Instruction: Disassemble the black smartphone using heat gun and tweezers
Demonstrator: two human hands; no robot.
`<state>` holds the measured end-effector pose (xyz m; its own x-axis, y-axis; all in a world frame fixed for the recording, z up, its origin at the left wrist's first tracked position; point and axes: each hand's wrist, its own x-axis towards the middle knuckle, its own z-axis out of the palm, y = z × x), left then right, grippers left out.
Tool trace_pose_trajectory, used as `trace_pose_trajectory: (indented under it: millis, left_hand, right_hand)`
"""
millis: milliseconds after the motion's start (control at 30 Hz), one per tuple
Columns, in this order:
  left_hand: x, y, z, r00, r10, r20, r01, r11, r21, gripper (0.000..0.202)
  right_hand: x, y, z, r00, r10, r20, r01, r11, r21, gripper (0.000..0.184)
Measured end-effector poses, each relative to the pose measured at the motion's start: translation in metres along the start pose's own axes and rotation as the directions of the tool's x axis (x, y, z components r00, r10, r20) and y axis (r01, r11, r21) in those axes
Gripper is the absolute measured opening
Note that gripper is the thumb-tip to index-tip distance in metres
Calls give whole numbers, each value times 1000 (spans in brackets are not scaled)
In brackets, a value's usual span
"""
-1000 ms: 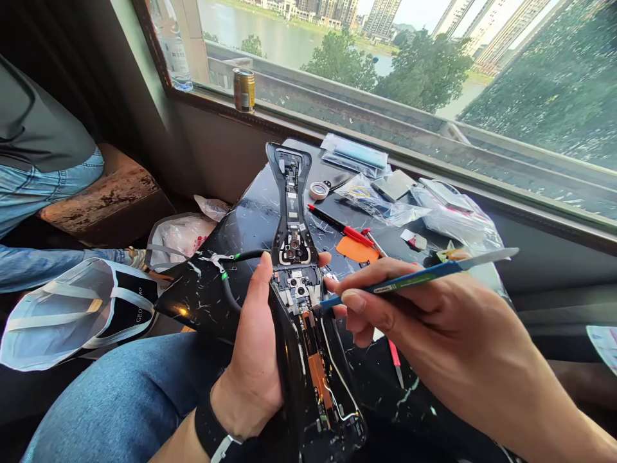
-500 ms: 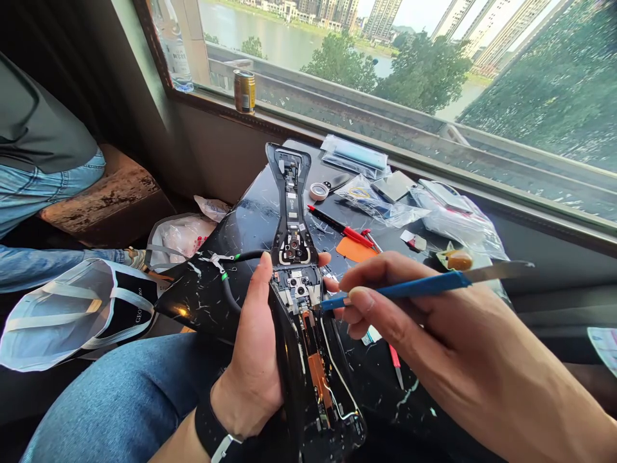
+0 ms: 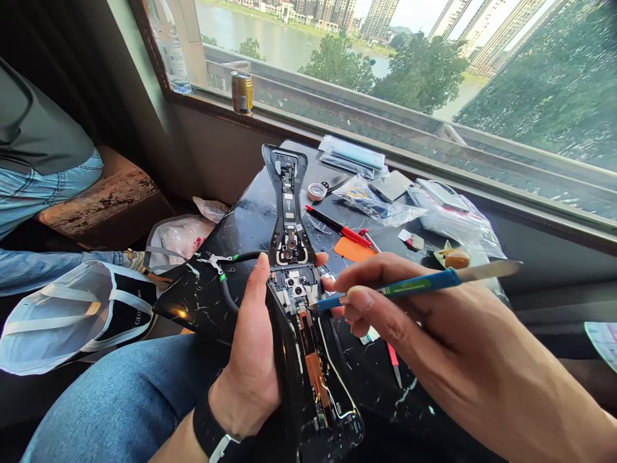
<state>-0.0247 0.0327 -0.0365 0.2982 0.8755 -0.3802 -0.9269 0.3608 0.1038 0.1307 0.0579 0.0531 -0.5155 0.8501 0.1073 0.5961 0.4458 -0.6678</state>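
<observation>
**While the opened device (image 3: 294, 283) sits in my grip, the blue tool (image 3: 414, 283) is at its board**

As I look down, my left hand (image 3: 250, 347) is wrapped around the device's waist, thumb on one edge and fingertips showing at the other. It holds the device tilted over my lap, with the far end above the black surface (image 3: 212, 302). My right hand (image 3: 434, 347) pinches the blue tool like a pen, its tip touching the small parts mid-frame. The cover is off, with circuitry, a white wire and copper strip all bare, so I judge opening done and the inside work under way. A red pen (image 3: 337, 226), an orange pick (image 3: 354, 249) and plastic bags (image 3: 453, 215) lie beyond.
</observation>
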Motion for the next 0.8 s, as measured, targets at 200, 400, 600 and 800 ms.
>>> trace_pose_trajectory:
  millis: [200,400,600,800]
  left_hand:
    - [-1,1,-1,1000,-28,-1,28,999,17,68]
    - [0,-1,1,999,50,-16,-49,998,46,60]
    - [-4,0,3,998,-5,-58,8,998,57,64]
    - [-5,-2,6,999,42,-35,-39,996,84,61]
  right_hand:
    - [3,1,-1,996,58,71,-65,993,100,20]
    - [2,-5,-4,997,55,47,-60,991,119,20]
    - [1,-1,-6,995,85,56,-89,993,74,15]
    - [2,-6,-7,998,53,26,-55,996,65,20]
